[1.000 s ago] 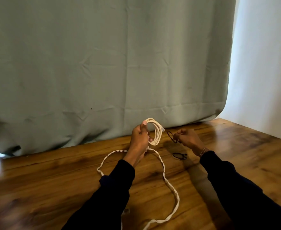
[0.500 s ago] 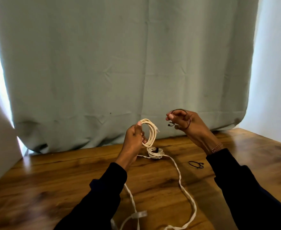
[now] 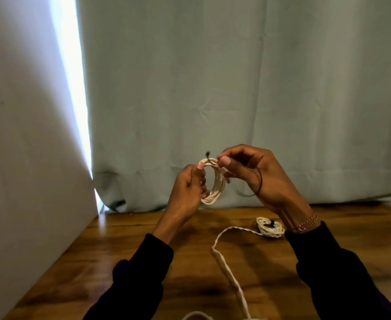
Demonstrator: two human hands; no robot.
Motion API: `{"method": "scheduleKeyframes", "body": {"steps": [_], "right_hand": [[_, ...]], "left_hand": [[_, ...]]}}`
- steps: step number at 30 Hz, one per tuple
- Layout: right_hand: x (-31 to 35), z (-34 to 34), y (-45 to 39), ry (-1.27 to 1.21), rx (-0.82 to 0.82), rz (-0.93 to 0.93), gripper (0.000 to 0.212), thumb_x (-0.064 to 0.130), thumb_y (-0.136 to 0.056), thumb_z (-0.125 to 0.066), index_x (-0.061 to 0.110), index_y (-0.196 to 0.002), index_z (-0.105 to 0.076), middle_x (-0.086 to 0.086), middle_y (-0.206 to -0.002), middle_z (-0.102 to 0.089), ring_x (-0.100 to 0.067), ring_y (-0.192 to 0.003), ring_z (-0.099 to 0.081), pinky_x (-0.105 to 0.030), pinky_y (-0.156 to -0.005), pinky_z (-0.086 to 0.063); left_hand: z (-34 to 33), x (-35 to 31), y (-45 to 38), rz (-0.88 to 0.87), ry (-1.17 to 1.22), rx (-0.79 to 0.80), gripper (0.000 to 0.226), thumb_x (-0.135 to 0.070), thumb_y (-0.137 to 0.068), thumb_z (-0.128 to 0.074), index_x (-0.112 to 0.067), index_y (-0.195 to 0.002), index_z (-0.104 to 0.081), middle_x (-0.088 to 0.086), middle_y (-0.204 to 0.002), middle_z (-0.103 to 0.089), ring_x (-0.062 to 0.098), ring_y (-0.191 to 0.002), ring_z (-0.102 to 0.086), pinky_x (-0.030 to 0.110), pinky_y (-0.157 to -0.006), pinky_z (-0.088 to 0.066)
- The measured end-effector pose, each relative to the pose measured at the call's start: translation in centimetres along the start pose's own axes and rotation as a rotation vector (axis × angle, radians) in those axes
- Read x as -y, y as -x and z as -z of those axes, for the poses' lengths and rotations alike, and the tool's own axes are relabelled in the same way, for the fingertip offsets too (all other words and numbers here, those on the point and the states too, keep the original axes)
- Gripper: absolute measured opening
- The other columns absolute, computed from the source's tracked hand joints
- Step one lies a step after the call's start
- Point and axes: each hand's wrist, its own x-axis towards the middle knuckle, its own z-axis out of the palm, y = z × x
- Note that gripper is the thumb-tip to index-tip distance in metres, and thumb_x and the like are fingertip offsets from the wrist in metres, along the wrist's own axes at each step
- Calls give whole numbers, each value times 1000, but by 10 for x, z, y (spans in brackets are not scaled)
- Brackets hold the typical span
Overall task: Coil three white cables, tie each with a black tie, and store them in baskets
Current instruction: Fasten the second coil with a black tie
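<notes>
Held up above the wooden table's (image 3: 129, 255) far edge, the coiled white cable (image 3: 215, 184) sits in the curled fingers of the left hand (image 3: 187, 190) — the right hand (image 3: 257, 174) pinches a black tie (image 3: 257, 185) at the coil's top — while a tied coil (image 3: 269, 227) lies below.

There is a single view, worn on the person's head, looking forward and slightly down over both dark-sleeved forearms. It sits close: the left hand (image 3: 188, 186) and right hand (image 3: 257, 175) fill the middle of the frame, raised above the brown wooden tabletop (image 3: 125, 257) (only its near part shows). It faces a pale green fabric curtain (image 3: 213, 88) hanging right behind the tabletop, with a plain white wall (image 3: 23, 158) closing the left side.
</notes>
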Motion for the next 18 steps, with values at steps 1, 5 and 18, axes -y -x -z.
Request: {"method": "scheduleKeyframes", "body": {"steps": [1, 5, 18], "right_hand": [[0, -7, -3, 34, 1, 29, 18, 20, -91, -67, 10, -105, -73, -3, -97, -75, -20, -95, -71, -33, -81, -60], [2, -29, -13, 125, 26, 90, 16, 19, -95, -64, 12, -107, -72, 6, -94, -73, -7, -89, -69, -20, -73, -54], [-2, -42, -13, 264, 5, -11, 13, 23, -91, -71, 23, -102, -76, 11, -94, -77, -2, -93, -71, -19, -82, -54]], "left_hand": [[6, -3, 0, -19, -7, -10, 37, -43, -105, -35, -16, -89, -54, -1, -67, -42, 7, -59, -42, 19, -55, -44], [29, -11, -3, -68, 3, -37, 45, -43, -105, -36, -3, -98, -56, -6, -64, -40, 7, -57, -40, 21, -54, -42], [39, -18, -1, -111, -88, -36, 40, -41, -106, -34, -10, -97, -57, -4, -67, -46, 3, -58, -45, 19, -56, -44]]}}
